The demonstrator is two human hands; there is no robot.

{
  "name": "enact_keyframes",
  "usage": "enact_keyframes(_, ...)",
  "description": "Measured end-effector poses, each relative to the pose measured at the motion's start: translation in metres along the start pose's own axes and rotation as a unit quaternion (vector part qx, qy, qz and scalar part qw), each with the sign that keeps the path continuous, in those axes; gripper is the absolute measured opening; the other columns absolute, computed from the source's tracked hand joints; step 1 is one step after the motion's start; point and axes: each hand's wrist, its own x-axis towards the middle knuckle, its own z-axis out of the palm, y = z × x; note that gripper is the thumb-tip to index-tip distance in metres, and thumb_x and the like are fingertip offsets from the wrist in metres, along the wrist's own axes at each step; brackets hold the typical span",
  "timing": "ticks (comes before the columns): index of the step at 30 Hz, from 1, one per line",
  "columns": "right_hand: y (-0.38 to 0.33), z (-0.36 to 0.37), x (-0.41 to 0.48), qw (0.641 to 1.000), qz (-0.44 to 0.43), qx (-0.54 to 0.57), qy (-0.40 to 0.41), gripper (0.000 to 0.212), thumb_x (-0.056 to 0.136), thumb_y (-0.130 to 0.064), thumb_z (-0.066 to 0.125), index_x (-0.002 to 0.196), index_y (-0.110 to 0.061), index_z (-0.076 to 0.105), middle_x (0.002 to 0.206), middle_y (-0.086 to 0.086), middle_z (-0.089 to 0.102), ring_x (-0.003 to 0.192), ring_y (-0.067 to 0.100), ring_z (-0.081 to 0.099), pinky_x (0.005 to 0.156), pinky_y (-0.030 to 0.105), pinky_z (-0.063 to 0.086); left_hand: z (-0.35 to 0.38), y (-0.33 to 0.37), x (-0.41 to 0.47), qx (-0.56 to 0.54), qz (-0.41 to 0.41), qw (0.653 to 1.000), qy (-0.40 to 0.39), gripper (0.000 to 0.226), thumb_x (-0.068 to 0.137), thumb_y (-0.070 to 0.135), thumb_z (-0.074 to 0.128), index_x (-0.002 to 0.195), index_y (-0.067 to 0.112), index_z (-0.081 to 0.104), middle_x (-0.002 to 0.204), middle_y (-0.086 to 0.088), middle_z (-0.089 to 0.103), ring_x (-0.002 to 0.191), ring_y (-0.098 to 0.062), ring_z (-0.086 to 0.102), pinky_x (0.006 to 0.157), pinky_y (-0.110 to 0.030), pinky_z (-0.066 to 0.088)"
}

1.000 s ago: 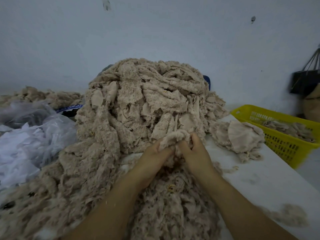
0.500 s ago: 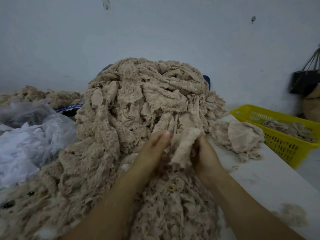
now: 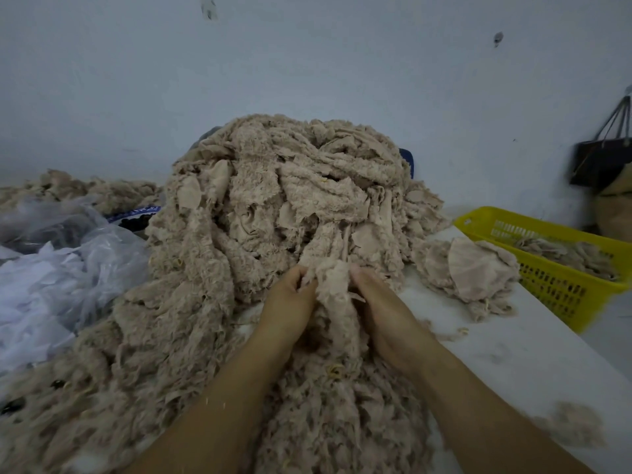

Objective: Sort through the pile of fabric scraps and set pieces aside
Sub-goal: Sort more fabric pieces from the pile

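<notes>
Pale blue-grey wall (image 3: 307,80) backs a white table (image 3: 513,354) heaped with a tall pile of fabric scraps (image 3: 273,206). The scraps are beige, fuzzy on one face and smooth on the other, ragged at the edges, and they spill down toward the near edge. At the pile's front foot, the left hand (image 3: 287,302) and right hand (image 3: 379,306) sit close together, each pinching the same fluffy scrap (image 3: 333,282) with curled fingers. A smaller heap (image 3: 468,268) of like pieces lies to the right, just beside a yellow basket (image 3: 554,289) holding more.
</notes>
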Motion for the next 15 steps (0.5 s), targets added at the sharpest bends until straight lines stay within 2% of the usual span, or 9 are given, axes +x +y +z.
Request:
enact_keyframes(2,0.003,0.003,-0.002,0.997,-0.014,-0.078,-0.023,0.031,0.082,-0.049,0.066,0.109,-0.033,0.064,0.101,-0.013,0.075,0.096,0.006,0.071,0.074,0.02,0.056,0.002,0.0,-0.003,0.032,0.024,0.999,-0.035,0.017,0.096,0.011,0.062,0.096,0.027,0.068,0.085,0.009,0.075,0.077,-0.004,0.071,0.066,-0.022,0.056)
enact_keyframes(4,0.004,0.006,0.0,0.988,-0.035,-0.152,0.017,0.007,0.093,-0.039,0.063,0.1,-0.042,0.065,0.092,-0.021,0.074,0.09,0.001,0.07,0.07,0.015,0.055,0.004,-0.001,-0.006,0.068,0.053,0.994,-0.069,0.02,0.096,0.01,0.061,0.092,0.03,0.066,0.079,0.015,0.072,0.071,0.004,0.067,0.062,-0.013,0.05)
enact_keyframes(6,0.002,0.003,0.001,0.983,-0.047,-0.158,0.076,0.024,0.101,-0.027,0.053,0.089,-0.039,0.071,0.087,-0.016,0.075,0.084,0.004,0.071,0.066,0.017,0.055,0.006,0.0,-0.007,0.102,0.063,0.989,-0.083,0.022,0.097,0.017,0.06,0.082,0.033,0.065,0.067,0.02,0.067,0.06,0.004,0.061,0.056,-0.012,0.045)
enact_keyframes(7,-0.001,0.0,0.002,0.985,-0.045,-0.136,0.101,0.031,0.103,-0.022,0.049,0.087,-0.036,0.072,0.085,-0.012,0.076,0.08,0.006,0.072,0.064,0.019,0.055,0.006,0.0,-0.007,0.125,0.07,0.986,-0.087,0.025,0.097,0.023,0.06,0.074,0.032,0.063,0.061,0.018,0.061,0.055,0.002,0.055,0.053,-0.014,0.042)
enact_keyframes(9,-0.008,-0.006,0.003,0.986,-0.034,-0.068,0.148,0.031,0.104,-0.017,0.045,0.091,-0.028,0.071,0.085,-0.003,0.076,0.076,0.011,0.072,0.064,0.026,0.057,0.004,0.0,-0.005,0.156,0.094,0.979,-0.09,0.038,0.097,0.037,0.06,0.061,0.028,0.052,0.054,0.012,0.047,0.05,-0.004,0.043,0.05,-0.02,0.035)
enact_keyframes(11,-0.016,-0.012,0.003,0.984,-0.01,0.048,0.173,0.029,0.105,-0.016,0.04,0.098,-0.015,0.068,0.079,0.004,0.075,0.068,0.016,0.072,0.06,0.031,0.059,-0.001,0.001,-0.005,0.129,0.093,0.984,-0.074,0.051,0.093,0.051,0.061,0.053,0.022,0.049,0.05,0.009,0.04,0.046,-0.006,0.037,0.05,-0.021,0.033)
enact_keyframes(13,-0.02,-0.017,0.0,0.971,0.028,0.173,0.164,0.037,0.106,-0.021,0.038,0.091,-0.008,0.069,0.067,0.008,0.069,0.051,0.017,0.066,0.046,0.027,0.054,-0.006,0.005,-0.007,0.093,0.049,0.993,-0.048,0.059,0.092,0.061,0.056,0.05,0.018,0.061,0.049,0.006,0.053,0.043,-0.007,0.046,0.057,-0.019,0.04)
enact_keyframes(14,-0.021,-0.019,-0.003,0.962,0.043,0.223,0.152,0.044,0.105,-0.024,0.037,0.083,-0.006,0.071,0.062,0.008,0.065,0.045,0.016,0.062,0.041,0.024,0.051,-0.008,0.007,-0.007,0.084,0.037,0.995,-0.044,0.062,0.092,0.064,0.051,0.053,0.02,0.067,0.056,0.006,0.062,0.049,-0.004,0.055,0.064,-0.019,0.043)
enact_keyframes(15,-0.022,-0.02,-0.005,0.957,0.051,0.249,0.143,0.05,0.105,-0.025,0.037,0.077,-0.004,0.073,0.061,0.008,0.063,0.043,0.016,0.06,0.039,0.023,0.049,-0.008,0.008,-0.008,0.087,0.038,0.994,-0.051,0.062,0.091,0.071,0.046,0.06,0.022,0.07,0.069,0.009,0.069,0.063,0.0,0.062,0.069,-0.017,0.045)
